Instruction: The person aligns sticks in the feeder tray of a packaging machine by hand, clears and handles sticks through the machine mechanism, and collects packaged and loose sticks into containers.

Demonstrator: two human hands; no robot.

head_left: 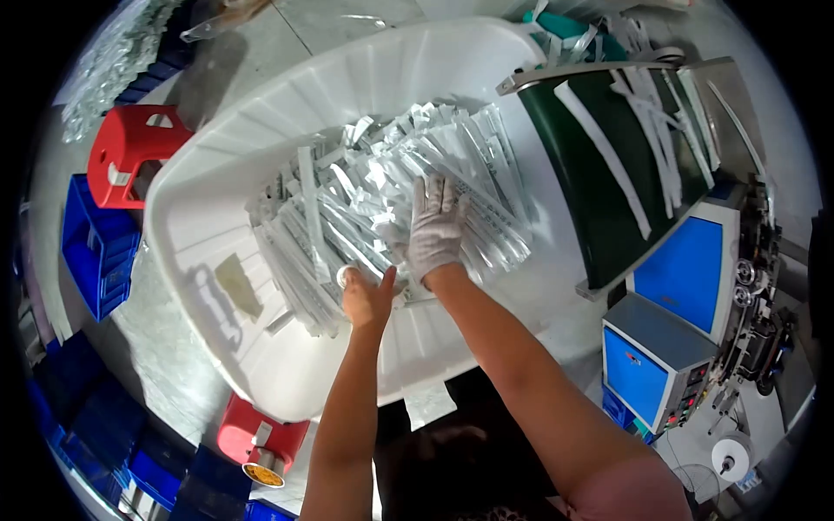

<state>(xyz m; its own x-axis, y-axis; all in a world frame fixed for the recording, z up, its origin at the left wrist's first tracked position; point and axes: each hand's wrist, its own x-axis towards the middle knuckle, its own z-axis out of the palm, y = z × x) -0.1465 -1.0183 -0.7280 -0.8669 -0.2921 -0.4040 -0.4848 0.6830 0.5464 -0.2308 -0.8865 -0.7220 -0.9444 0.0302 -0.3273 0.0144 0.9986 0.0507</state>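
A large white plastic tub (pixel 195 165) holds a heap of long, thin, clear-wrapped packets (pixel 300 239) with white contents. My right hand (pixel 437 230), in a pale glove, lies flat on top of the heap with its fingers stretched out. Lower and to the left, my left hand (pixel 367 300) touches the near edge of the packets. Its thumb stands apart from the fingers, and a white covering shows at one fingertip. Some of the left fingers are partly hidden among the packets.
A green conveyor belt (pixel 582 174) carrying white strips slopes toward the tub's right side. Blue-fronted machine boxes (pixel 638 369) stand at lower right. Red stools (pixel 130 148) and blue bins (pixel 100 252) are on the left. A yellowish patch (pixel 239 286) marks the tub floor.
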